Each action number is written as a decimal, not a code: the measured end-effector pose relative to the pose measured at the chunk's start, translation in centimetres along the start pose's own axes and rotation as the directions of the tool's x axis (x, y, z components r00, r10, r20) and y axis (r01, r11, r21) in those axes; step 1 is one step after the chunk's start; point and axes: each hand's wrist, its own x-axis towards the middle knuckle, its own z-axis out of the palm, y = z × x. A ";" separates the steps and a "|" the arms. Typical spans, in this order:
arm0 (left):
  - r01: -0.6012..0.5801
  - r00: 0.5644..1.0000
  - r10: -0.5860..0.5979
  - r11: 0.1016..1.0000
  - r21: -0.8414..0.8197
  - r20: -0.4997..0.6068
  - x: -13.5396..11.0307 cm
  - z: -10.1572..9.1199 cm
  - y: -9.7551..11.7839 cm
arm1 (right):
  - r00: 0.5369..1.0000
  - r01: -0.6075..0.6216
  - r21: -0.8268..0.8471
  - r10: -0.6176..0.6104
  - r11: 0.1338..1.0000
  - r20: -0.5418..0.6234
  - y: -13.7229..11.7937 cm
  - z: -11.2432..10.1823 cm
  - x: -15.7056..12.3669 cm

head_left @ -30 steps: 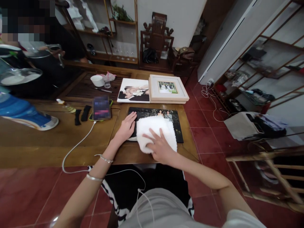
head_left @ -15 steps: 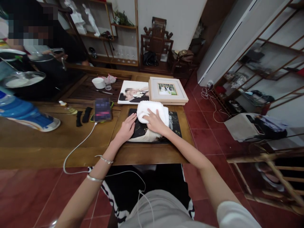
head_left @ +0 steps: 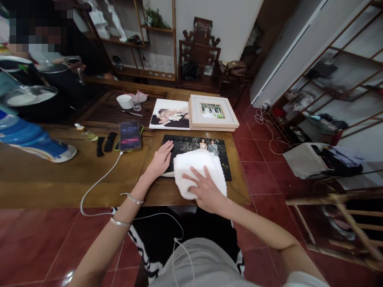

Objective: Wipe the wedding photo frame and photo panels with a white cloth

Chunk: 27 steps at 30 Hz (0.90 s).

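A dark photo panel (head_left: 191, 145) showing a couple lies flat at the near right corner of the wooden table (head_left: 60, 175). My left hand (head_left: 161, 158) rests flat and open on the panel's left edge. My right hand (head_left: 205, 190) presses with spread fingers on a folded white towel (head_left: 199, 167) that covers the panel's near half.
Behind the panel lie a second photo panel (head_left: 170, 115) and a pale framed picture (head_left: 212, 113). A phone (head_left: 129, 136) on a white cable, two black items, a small bottle and a white bowl (head_left: 125, 101) sit to the left. Another person is at the far left. Shelving stands on the right.
My right hand has pulled the towel back from the panel's far edge to its near edge, uncovering the couple in the photo. The left hand has stayed put.
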 end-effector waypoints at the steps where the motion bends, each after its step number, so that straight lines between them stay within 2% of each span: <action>1: -0.001 1.000 0.001 1.000 -0.001 -0.002 0.0 0.0 0.0 | 1.000 -0.015 0.012 0.015 1.000 -0.014 0.4 -0.1 -0.5; 4: -0.009 1.000 0.009 1.000 -0.003 0.000 0.0 0.0 0.0 | 0.985 -0.140 0.003 0.140 0.990 -0.101 2.9 -0.6 -1.3; 7: -0.012 1.000 0.012 1.000 -0.011 -0.002 0.0 0.0 -0.2 | 0.924 -0.344 -0.050 0.329 0.938 -0.195 6.1 -1.6 -0.8; 10: -0.004 1.000 0.004 1.000 -0.020 -0.008 0.0 0.0 -0.2 | 0.864 -0.481 -0.077 0.458 0.873 -0.208 7.9 -2.6 1.1; 12: 0.017 1.000 -0.018 0.999 -0.036 -0.015 0.0 0.0 0.0 | 0.858 -0.500 -0.090 0.479 0.861 -0.186 7.9 -3.0 3.0; 15: 0.066 0.996 -0.073 0.992 -0.105 -0.058 0.0 -0.4 0.7 | 0.905 -0.421 -0.087 0.411 0.903 -0.113 6.1 -2.6 5.8; 17: 0.087 0.989 -0.105 0.983 -0.160 -0.105 0.0 -0.7 1.3 | 0.959 -0.283 -0.072 0.280 0.956 -0.053 4.2 -1.9 7.0; 19: 0.098 0.981 -0.128 0.976 -0.193 -0.148 0.1 -1.0 1.7 | 0.995 -0.095 -0.062 0.095 0.994 -0.006 2.3 -1.2 7.2; 21: 0.096 0.976 -0.132 0.974 -0.204 -0.173 0.1 -1.1 2.0 | 0.996 0.080 -0.053 -0.078 0.995 0.033 0.8 -0.8 6.5; 23: 0.080 0.976 -0.117 0.976 -0.202 -0.181 0.1 -1.1 2.1 | 0.982 0.179 -0.029 -0.176 0.983 0.074 0.0 -0.9 5.1; 25: 0.059 0.980 -0.091 0.981 -0.184 -0.174 0.1 -1.2 2.2 | 0.973 0.198 0.012 -0.198 0.980 0.116 -0.1 -1.3 3.3; 27: 0.031 0.990 -0.051 0.988 -0.149 -0.130 0.0 -1.3 2.4 | 0.979 0.157 0.045 -0.161 0.987 0.127 0.5 -1.9 1.3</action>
